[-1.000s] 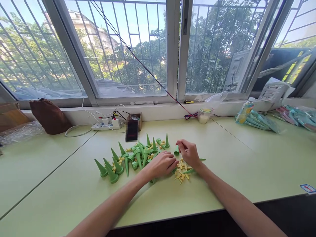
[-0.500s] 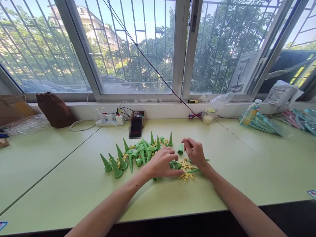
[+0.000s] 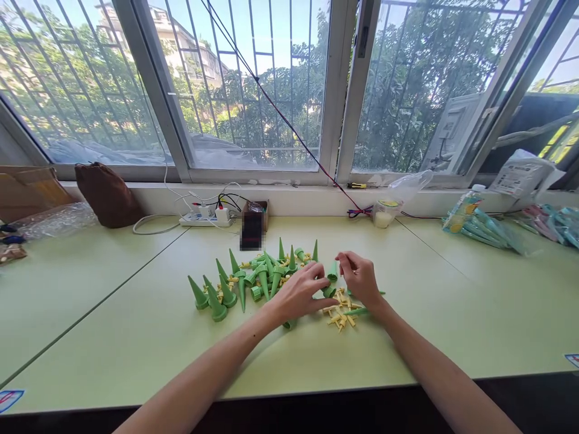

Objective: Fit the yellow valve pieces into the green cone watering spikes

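Above the table (image 3: 136, 349), the right hand (image 3: 359, 276) appears to pinch a green piece (image 3: 333, 272), the left hand (image 3: 302, 292) hides whether it grips a green cap (image 3: 329, 292), upright cones (image 3: 197, 294) seem done, and loose yellow pieces (image 3: 335, 318) seem left.

Cones (image 3: 218, 310): smooth plastic, faint sheen
Pegs (image 3: 342, 316): matt plastic
Desk (image 3: 136, 343): smooth, slightly glossy
Pouch (image 3: 107, 196): matt cloth
Carton (image 3: 29, 191): matt cardboard
Window frame (image 3: 338, 90): smooth metal
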Demonstrator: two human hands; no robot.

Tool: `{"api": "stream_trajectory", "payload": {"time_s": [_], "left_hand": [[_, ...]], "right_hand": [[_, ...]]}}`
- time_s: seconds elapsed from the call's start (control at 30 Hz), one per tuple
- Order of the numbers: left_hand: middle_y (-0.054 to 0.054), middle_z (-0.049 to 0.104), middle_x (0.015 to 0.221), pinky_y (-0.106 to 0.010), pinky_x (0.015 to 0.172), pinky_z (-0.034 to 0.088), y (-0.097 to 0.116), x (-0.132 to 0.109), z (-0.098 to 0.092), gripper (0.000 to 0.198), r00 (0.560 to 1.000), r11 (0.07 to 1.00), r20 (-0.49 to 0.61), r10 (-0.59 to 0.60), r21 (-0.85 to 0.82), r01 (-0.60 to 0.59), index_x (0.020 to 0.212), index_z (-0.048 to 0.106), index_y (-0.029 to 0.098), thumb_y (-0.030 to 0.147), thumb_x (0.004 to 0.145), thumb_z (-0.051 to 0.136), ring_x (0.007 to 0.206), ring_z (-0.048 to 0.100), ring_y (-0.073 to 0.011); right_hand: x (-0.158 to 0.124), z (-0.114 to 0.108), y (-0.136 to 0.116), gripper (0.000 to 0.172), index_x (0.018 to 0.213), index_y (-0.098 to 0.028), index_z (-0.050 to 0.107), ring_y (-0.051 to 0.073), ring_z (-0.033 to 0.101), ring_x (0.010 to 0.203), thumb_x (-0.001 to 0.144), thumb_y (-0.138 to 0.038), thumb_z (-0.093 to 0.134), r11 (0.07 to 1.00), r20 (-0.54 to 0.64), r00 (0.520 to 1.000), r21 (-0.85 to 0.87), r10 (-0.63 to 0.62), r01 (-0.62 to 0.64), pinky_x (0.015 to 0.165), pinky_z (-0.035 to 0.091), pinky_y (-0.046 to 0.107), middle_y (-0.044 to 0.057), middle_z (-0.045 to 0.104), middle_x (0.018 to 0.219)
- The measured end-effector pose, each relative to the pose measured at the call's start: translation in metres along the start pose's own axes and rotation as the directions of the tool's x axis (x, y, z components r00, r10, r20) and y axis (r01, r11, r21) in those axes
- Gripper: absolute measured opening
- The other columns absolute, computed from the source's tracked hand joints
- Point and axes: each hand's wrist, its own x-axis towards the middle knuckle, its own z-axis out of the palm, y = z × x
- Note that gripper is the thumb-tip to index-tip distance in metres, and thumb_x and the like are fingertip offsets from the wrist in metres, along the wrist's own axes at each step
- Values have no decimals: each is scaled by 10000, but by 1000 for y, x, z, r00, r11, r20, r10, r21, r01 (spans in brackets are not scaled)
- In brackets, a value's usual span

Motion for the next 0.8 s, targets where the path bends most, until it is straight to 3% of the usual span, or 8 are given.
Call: {"api": "stream_trajectory", "payload": {"time_s": [0.13, 0.27, 0.53, 0.8], "left_hand": [[-97, 557, 999, -286, 672, 467, -1, 0, -3, 364, 987, 1000, -159, -6, -24, 2, 959, 627, 168, 524, 884, 602, 738, 505, -151], [-115, 632, 1051, -327, 765, 509, -1, 2, -3, 340, 965, 998, -260, 44, -29, -53, 1017, 586, 178, 480, 870, 643, 855, 580, -191], [-80, 680, 903, -315, 726, 532, 0, 3, 0, 323, 942, 997, -332, 59, -26, -71, 1029, 569, 172, 446, 877, 645, 799, 624, -192], [-128, 635, 1118, -320, 816, 559, 1, -1, 4, 441, 936, 994, -352, 24, -92, -60, 1271, 505, 193, 409, 903, 618, 960, 652, -207]], "right_hand": [[-1, 1, 0, 348, 790, -173, 629, 110, 467, 463, 985, -396, 446, 1000, 19, 1000, 1, -1, 1, 522, 398, 230, -35, 509, 525], [-3, 1, 0, 352, 798, -173, 636, 112, 461, 468, 984, -403, 444, 1000, 34, 999, -6, -1, 1, 528, 398, 236, -35, 509, 533], [-4, 1, -1, 354, 796, -170, 638, 113, 466, 468, 978, -408, 449, 1000, 58, 998, -2, 0, 1, 522, 400, 235, -33, 515, 533], [-5, 1, -2, 372, 734, -183, 587, 115, 460, 473, 980, -426, 450, 1000, 83, 997, -7, -5, 6, 534, 393, 240, -35, 505, 532]]}}
